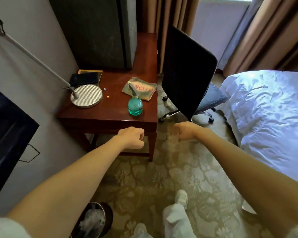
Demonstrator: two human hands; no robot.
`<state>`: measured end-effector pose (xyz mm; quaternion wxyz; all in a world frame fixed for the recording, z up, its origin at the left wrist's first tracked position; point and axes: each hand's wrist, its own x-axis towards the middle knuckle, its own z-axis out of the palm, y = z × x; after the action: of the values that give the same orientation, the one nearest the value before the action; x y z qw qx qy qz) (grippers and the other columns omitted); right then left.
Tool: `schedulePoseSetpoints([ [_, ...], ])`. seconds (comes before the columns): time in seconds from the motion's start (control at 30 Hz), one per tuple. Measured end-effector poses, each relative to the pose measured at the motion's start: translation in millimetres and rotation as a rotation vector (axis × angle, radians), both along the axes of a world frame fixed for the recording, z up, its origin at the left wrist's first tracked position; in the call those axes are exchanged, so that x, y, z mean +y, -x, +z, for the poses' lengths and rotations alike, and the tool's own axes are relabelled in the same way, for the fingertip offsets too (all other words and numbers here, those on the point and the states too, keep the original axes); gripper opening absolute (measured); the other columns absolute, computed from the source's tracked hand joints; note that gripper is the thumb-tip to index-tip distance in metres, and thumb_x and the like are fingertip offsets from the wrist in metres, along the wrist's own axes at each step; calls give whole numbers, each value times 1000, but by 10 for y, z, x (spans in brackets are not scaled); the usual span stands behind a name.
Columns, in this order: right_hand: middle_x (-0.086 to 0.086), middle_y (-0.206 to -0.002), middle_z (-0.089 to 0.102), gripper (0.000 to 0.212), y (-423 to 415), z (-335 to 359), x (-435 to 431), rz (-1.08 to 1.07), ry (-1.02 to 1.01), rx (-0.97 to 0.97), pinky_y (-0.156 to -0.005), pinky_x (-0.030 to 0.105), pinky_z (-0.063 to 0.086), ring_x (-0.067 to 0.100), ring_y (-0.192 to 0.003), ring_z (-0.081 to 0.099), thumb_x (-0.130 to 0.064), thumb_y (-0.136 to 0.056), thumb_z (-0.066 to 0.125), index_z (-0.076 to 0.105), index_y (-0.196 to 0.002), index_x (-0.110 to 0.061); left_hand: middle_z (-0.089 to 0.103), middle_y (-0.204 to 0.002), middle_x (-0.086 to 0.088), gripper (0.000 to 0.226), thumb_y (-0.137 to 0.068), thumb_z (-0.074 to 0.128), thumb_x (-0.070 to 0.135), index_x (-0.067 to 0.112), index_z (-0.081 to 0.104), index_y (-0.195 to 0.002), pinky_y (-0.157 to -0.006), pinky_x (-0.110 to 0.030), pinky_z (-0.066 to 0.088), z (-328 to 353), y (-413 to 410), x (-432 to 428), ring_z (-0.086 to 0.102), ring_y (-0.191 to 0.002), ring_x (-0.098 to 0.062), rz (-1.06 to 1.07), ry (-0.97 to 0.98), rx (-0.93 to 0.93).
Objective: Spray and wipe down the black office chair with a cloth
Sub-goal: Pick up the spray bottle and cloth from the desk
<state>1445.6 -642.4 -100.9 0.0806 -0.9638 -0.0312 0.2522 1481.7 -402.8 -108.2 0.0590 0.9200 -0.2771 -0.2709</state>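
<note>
Head view: left hand (pixel 132 137) and right hand (pixel 184 130) hang loosely curled, empty. On the tabletop (pixel 113 107), the green spray bottle (pixel 135 106) looks light and slick, best taken by its neck; the folded cloth (pixel 145 94) is soft. The black office chair (pixel 187 71) stands just beside.

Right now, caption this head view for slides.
Empty left hand and right hand hover before teal round spray bottle, folded tan cloth, black office chair.

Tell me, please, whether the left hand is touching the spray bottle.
Apart. The head view shows the left hand in front of the table, with bare tabletop between it and the spray bottle.
</note>
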Motion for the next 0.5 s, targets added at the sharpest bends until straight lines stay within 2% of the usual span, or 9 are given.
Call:
schedulePoseSetpoints([
  [0.17, 7, -101, 58, 30, -535, -15, -352, 7, -10, 45, -71, 27, 38, 20, -89, 49, -10, -80, 65, 60, -109, -8, 57, -97, 3, 12, -85, 54, 33, 24, 52, -94, -71, -34, 44, -151, -446, -322, 54, -90, -20, 43, 10, 15],
  [0.3, 6, -103, 58, 29, -1108, -63, -675, 47, -26, 41, -72, 30, 44, 24, -94, 54, -10, -76, 63, 58, -104, -15, 57, -99, 2, 15, -84, 54, 33, 24, 53, -96, -72, -34, 45, -275, -789, -603, 54, -93, -21, 127, -1, 12],
  [0.5, 8, -120, 57, 41, -1980, -18, -958, 182, -7, 48, -83, 34, 48, 28, -108, 55, -14, -79, 63, 53, -119, -13, 58, -107, 2, 23, -85, 53, 33, 18, 55, -103, -71, -33, 42, -351, -1250, -922, 54, -97, -20, 333, 16, 16],
])
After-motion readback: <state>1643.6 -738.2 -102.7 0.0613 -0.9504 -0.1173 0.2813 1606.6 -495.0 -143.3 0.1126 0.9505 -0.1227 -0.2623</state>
